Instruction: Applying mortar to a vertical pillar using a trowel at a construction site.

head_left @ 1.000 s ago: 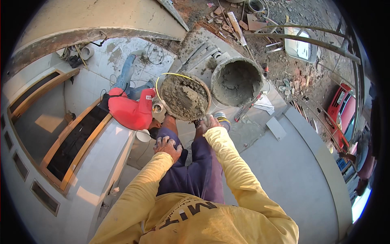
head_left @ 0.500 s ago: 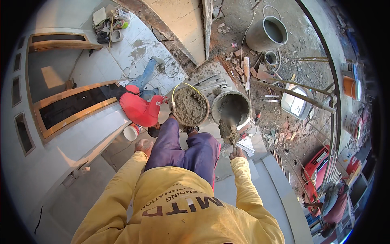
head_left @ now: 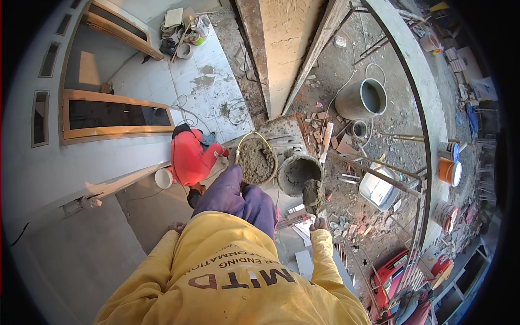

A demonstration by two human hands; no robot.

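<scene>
The right hand (head_left: 320, 223) lies between four and five o'clock from the middle of the view, its fingers wrapped around the handle of a trowel (head_left: 322, 213). A thick lump of wet mortar (head_left: 313, 196) covers the blade at twelve o'clock from the hand, overlapping the edge of a dark bucket (head_left: 289, 185); whether they touch cannot be told. That bucket sits at eleven o'clock from the hand, mortar coating its inside. Just beside it, toward nine or ten o'clock, stands a mortar-filled bucket with a yellow handle (head_left: 252, 134).

The left hand (head_left: 177, 227) is near eight o'clock, beside the purple trousers (head_left: 219, 201); how wide its fingers are cannot be told. A co-worker in red (head_left: 190, 157) bends at nine o'clock from the filled bucket. White sheets (head_left: 302, 232) lie at eight o'clock from the right hand, a pale basin (head_left: 379, 189) at two.
</scene>
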